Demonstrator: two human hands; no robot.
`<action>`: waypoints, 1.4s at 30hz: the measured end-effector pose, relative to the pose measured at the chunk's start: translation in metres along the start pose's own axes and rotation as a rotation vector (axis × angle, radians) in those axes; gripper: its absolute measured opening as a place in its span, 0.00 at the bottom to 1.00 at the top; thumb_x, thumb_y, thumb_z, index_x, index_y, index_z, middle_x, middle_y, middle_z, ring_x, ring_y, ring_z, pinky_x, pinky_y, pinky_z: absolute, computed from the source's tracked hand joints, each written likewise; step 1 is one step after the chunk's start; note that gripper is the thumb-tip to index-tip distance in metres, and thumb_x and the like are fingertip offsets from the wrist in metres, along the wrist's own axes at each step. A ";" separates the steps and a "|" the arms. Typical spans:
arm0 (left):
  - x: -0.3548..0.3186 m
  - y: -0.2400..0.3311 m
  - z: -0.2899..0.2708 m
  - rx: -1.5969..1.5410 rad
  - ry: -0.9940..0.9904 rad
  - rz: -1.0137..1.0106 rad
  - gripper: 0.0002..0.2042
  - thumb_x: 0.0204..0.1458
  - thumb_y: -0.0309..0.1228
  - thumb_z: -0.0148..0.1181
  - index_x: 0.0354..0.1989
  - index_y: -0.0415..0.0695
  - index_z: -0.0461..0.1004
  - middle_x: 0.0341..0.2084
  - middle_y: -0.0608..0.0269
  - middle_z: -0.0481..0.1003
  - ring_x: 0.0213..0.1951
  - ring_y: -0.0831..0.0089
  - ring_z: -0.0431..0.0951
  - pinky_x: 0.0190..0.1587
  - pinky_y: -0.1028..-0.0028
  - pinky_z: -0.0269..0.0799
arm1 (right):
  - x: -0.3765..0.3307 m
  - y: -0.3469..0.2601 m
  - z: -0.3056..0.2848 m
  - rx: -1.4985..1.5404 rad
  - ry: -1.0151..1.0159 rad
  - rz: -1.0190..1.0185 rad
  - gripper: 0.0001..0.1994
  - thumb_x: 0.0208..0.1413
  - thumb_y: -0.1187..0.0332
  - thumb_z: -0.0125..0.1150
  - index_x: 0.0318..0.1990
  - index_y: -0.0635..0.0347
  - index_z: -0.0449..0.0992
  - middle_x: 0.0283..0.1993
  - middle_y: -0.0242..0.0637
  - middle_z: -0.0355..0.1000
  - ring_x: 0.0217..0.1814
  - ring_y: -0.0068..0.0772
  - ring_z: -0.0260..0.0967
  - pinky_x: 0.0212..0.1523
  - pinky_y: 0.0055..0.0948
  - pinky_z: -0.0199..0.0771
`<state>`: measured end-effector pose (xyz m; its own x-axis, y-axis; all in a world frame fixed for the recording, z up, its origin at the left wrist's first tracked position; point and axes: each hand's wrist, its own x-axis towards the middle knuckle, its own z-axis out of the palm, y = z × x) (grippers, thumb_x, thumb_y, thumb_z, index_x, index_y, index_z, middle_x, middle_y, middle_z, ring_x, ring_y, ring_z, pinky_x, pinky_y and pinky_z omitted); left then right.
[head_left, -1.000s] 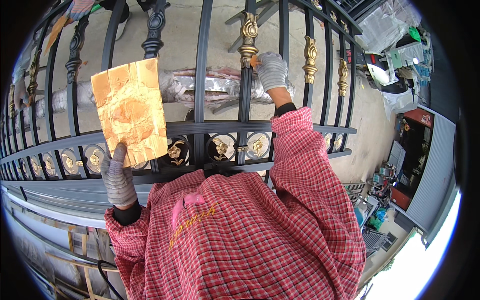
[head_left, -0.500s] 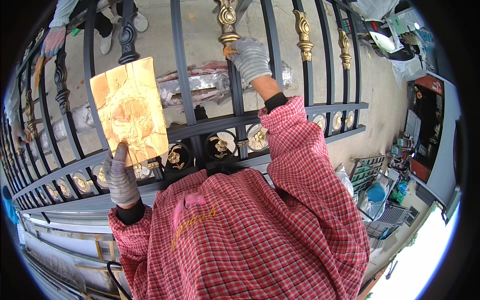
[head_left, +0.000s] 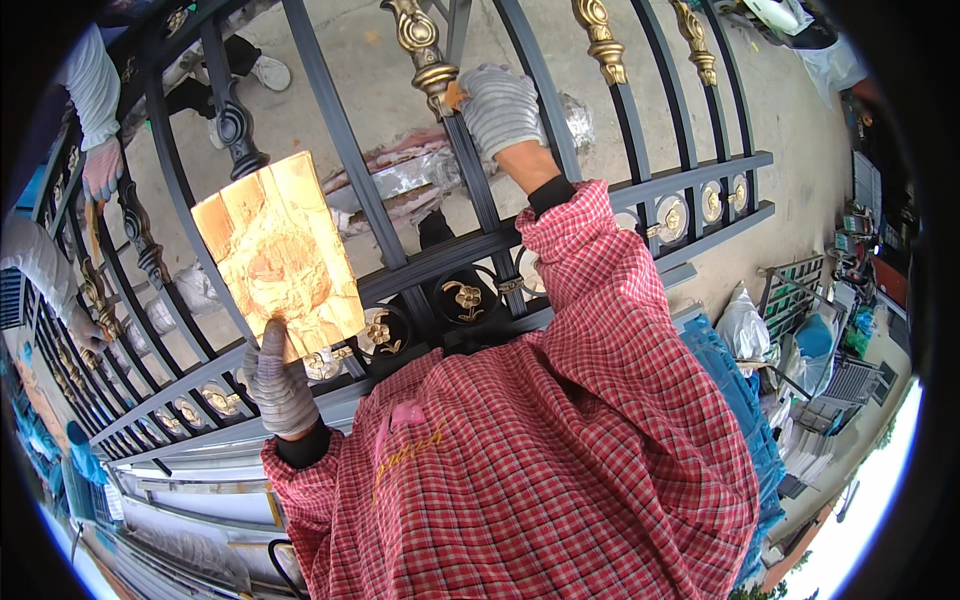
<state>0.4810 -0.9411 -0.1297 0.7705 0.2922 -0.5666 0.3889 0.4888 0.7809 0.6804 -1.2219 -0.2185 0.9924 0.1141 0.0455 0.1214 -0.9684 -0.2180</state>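
Hands [head_left: 280, 388] [head_left: 500, 108] well apart, left one pinching card [head_left: 275, 262] by lower edge

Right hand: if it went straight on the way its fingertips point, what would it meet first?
Likely the gold ornament, with the orange piece in the right hand leading. They already seem to touch, though depth is unclear.

Gold-smeared card [head_left: 282, 258] tilted further, co-worker's pale sleeves [head_left: 93, 95] further into view, blue tarp [head_left: 738, 392] at right newly visible

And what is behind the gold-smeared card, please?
A dark fence bar passes behind the top of the card; a gold ornament shows below. What lies between is covered.
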 end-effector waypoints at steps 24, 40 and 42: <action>0.004 0.002 0.018 0.088 -0.088 -0.015 0.25 0.44 0.35 0.56 0.49 0.33 0.59 0.42 0.57 0.67 0.43 0.69 0.68 0.48 0.72 0.61 | 0.039 -0.037 0.030 -0.316 0.127 -0.150 0.05 0.39 0.66 0.56 0.25 0.53 0.75 0.25 0.35 0.71 0.31 0.37 0.68 0.28 0.36 0.64; 0.005 0.006 0.021 0.097 -0.045 0.013 0.26 0.44 0.38 0.57 0.48 0.34 0.60 0.43 0.57 0.67 0.46 0.68 0.67 0.50 0.71 0.60 | 0.076 0.023 0.006 0.233 -0.150 0.191 0.13 0.39 0.59 0.59 0.30 0.56 0.74 0.31 0.47 0.70 0.36 0.44 0.69 0.36 0.37 0.67; 0.008 0.005 0.018 0.086 -0.087 -0.002 0.26 0.44 0.38 0.56 0.48 0.34 0.61 0.43 0.56 0.67 0.45 0.68 0.68 0.50 0.71 0.60 | 0.068 0.008 0.004 0.147 -0.012 0.083 0.11 0.40 0.60 0.58 0.28 0.55 0.75 0.30 0.44 0.71 0.34 0.43 0.69 0.35 0.36 0.68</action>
<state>0.4977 -0.9510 -0.1259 0.8095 0.2168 -0.5457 0.4292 0.4157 0.8019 0.7486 -1.2206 -0.2211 0.9992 0.0387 0.0097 0.0396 -0.9319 -0.3605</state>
